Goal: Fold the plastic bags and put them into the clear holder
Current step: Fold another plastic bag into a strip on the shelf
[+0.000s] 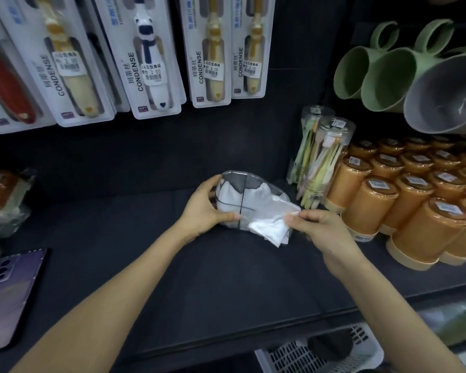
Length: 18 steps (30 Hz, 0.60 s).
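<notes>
Glossy clear plastic holder [256, 200], matt dark shelf [145, 238]

- I read "CONDENSE" down the white-and-navy toothbrush pack [148, 57]; its price sticker [152, 74] says "2.00".
- The yellow pack [65, 65] left of it: "CONDENSE", "2.00".
- The two yellow packs [211, 49] right of it: "CONDENSE"; nearer one's sticker, "2.00".

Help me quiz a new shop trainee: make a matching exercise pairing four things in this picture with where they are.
Things:
1 phone
2 green mugs
3 clear holder
4 white bag

Places:
A pinched by the right hand
B high up on the right
C flat on the shelf, far left
D gripped by the left hand

Pairs: 1-C, 2-B, 3-D, 4-A
</notes>
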Motion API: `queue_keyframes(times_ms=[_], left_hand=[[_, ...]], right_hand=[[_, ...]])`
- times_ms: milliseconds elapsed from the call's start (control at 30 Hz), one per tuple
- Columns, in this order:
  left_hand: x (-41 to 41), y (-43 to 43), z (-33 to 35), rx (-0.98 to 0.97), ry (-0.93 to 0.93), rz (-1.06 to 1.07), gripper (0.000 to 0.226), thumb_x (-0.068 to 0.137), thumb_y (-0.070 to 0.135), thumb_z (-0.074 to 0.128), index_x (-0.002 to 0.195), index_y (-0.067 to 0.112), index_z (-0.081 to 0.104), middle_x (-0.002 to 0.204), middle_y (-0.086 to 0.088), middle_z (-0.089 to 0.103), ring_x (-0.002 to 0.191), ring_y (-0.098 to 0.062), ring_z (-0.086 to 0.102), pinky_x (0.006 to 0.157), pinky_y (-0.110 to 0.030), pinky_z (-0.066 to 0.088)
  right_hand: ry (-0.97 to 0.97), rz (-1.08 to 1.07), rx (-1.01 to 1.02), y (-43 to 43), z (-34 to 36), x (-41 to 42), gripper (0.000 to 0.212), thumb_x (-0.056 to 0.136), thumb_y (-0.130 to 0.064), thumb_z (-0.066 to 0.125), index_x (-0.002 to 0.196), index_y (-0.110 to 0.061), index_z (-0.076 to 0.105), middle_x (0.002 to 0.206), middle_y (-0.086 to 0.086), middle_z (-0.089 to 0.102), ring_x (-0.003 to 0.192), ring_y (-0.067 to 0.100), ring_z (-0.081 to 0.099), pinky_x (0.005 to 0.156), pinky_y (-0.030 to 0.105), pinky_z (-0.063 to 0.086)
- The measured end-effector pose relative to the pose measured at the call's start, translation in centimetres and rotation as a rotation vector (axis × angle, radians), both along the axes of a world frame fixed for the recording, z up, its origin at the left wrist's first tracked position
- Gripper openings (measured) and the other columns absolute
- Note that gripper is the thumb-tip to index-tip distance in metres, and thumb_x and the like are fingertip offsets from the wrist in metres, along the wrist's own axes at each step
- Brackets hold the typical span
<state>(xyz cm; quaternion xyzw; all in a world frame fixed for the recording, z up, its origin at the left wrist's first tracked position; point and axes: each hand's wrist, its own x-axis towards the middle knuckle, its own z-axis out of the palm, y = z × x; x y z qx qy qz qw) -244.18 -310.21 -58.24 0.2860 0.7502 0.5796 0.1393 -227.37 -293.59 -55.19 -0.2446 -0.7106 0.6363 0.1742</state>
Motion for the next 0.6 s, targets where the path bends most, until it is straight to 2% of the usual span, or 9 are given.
queue_keyframes(times_ms=[100,167,233,300,333,367,433,500,600], left_hand=[[3.0,-2.9,0.1,-0.007,0.053,0.041,0.098,0.054,0.009,0.093,0.138,0.022,0.043,0.136,0.008,0.048,0.119,-0.004,0.053,0.097,-0.028,0.050],[5.1,-4.5,0.3,0.003,0.107,0.065,0.095,0.055,0.009,0.092,0.135,0.026,0.043,0.132,0.018,0.044,0.119,0.006,0.048,0.100,-0.025,0.047],[6.9,-5.9,0.4,-0.004,0.167,0.089,0.095,0.056,0.012,0.092,0.133,0.033,0.040,0.131,0.026,0.041,0.119,0.014,0.043,0.101,-0.021,0.044],[8.2,-7.0,0.2,-0.009,0.183,0.110,0.094,0.057,0.013,0.091,0.135,0.032,0.041,0.132,0.027,0.041,0.122,0.011,0.042,0.104,-0.026,0.043],[8.6,-7.4,0.0,-0.009,0.185,0.120,0.095,0.058,0.012,0.091,0.137,0.031,0.041,0.132,0.026,0.041,0.123,0.010,0.041,0.104,-0.029,0.044],[9.0,-7.8,-0.1,-0.004,0.190,0.129,0.096,0.058,0.011,0.090,0.137,0.031,0.041,0.132,0.026,0.041,0.123,0.010,0.041,0.104,-0.030,0.044],[9.8,-8.3,-0.1,0.011,0.214,0.144,0.094,0.059,0.009,0.090,0.133,0.039,0.039,0.130,0.030,0.040,0.121,0.011,0.041,0.103,-0.028,0.045],[10.3,-8.7,0.0,0.019,0.223,0.150,0.094,0.059,0.009,0.089,0.129,0.045,0.038,0.130,0.031,0.040,0.120,0.012,0.041,0.101,-0.025,0.045],[10.5,-9.1,0.0,0.020,0.220,0.151,0.092,0.060,0.010,0.088,0.131,0.042,0.039,0.131,0.029,0.041,0.121,0.009,0.043,0.100,-0.027,0.046]], right_hand=[[-0.019,0.064,-0.130,-1.8,2.1,0.1,0.013,0.083,-0.013,0.071,0.082,0.000,0.068,0.045,-0.015,0.050,0.045,0.000,0.043,0.046,0.009,0.035],[-0.055,0.089,-0.163,-3.7,3.3,-0.5,0.014,0.081,-0.016,0.075,0.086,-0.004,0.070,0.042,-0.017,0.048,0.043,0.000,0.043,0.043,0.010,0.033],[-0.078,0.092,-0.127,-5.7,3.7,-1.2,0.016,0.078,-0.013,0.078,0.089,-0.003,0.071,0.050,-0.014,0.056,0.043,-0.002,0.050,0.041,0.008,0.034],[-0.099,0.094,0.008,-7.6,3.8,-1.8,0.012,0.075,-0.012,0.080,0.082,-0.005,0.073,0.070,-0.004,0.067,0.061,-0.001,0.061,0.053,0.011,0.044],[-0.133,0.101,0.126,-8.2,3.5,-2.2,0.008,0.074,-0.014,0.080,0.073,-0.010,0.073,0.071,-0.004,0.067,0.069,0.006,0.064,0.060,0.018,0.048],[-0.180,0.105,0.252,-8.9,3.4,-2.4,0.016,0.074,-0.016,0.078,0.060,-0.017,0.070,0.064,-0.008,0.063,0.066,0.010,0.061,0.060,0.025,0.048],[-0.276,0.071,0.512,-10.0,3.1,-2.7,0.044,0.076,-0.017,0.068,0.038,-0.020,0.045,0.041,-0.009,0.039,0.047,0.012,0.040,0.048,0.025,0.032],[-0.290,0.015,0.714,-11.0,2.8,-2.6,0.045,0.077,-0.015,0.060,0.040,-0.017,0.035,0.043,-0.001,0.030,0.048,0.016,0.031,0.045,0.025,0.021],[-0.270,-0.045,0.926,-12.2,2.7,-2.5,0.026,0.084,-0.018,0.055,0.059,-0.015,0.063,0.063,0.000,0.055,0.063,0.020,0.048,0.050,0.026,0.032]])
